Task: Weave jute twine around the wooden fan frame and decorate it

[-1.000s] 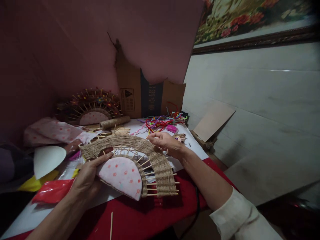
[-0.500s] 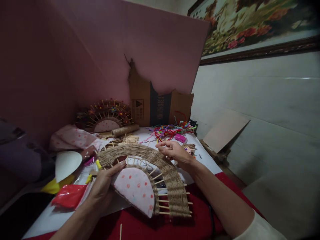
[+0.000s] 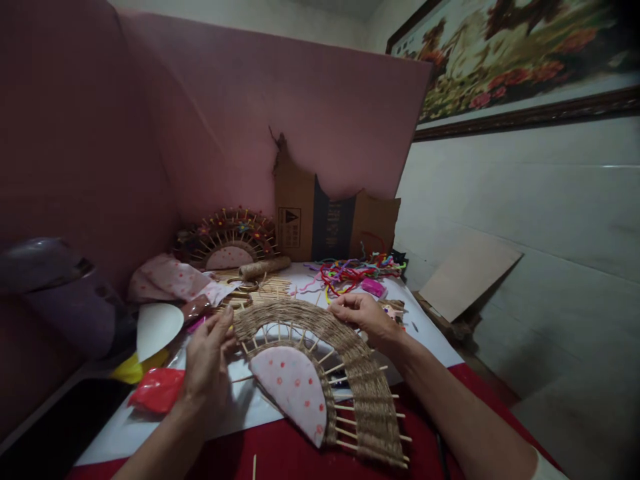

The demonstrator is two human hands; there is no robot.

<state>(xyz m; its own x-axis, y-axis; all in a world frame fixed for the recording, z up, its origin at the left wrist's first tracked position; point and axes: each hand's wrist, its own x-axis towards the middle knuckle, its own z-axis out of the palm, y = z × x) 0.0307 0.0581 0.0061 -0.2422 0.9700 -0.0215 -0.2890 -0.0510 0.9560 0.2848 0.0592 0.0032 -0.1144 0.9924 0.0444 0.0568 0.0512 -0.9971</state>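
A half-round fan (image 3: 320, 327) of thin wooden sticks, with brown twine woven into a wide band, is held tilted above the table. Its centre is a half-disc of pale pink cloth (image 3: 293, 387) with red prints. My left hand (image 3: 210, 350) grips the band's left end, thumb and fingers closed on it. Along the upper right outer edge, my right hand (image 3: 363, 317) has its thumb and fingertips pinched at the twine band by a stick end. Whether the right fingers hold a stick or the band itself is hard to make out.
Behind stand a finished-looking decorated fan (image 3: 227, 240), a twine roll (image 3: 265, 267) and torn cardboard (image 3: 295, 227). Coloured pipe cleaners (image 3: 345, 272) lie beside a pink packet (image 3: 373, 287). At left are patterned cloth (image 3: 165, 277), a white paper piece (image 3: 157, 330) and a red packet (image 3: 157, 390).
My left hand has moved from the inner half-disc up to the band's left end. My right hand stays at the upper edge. The camera view has shifted slightly.
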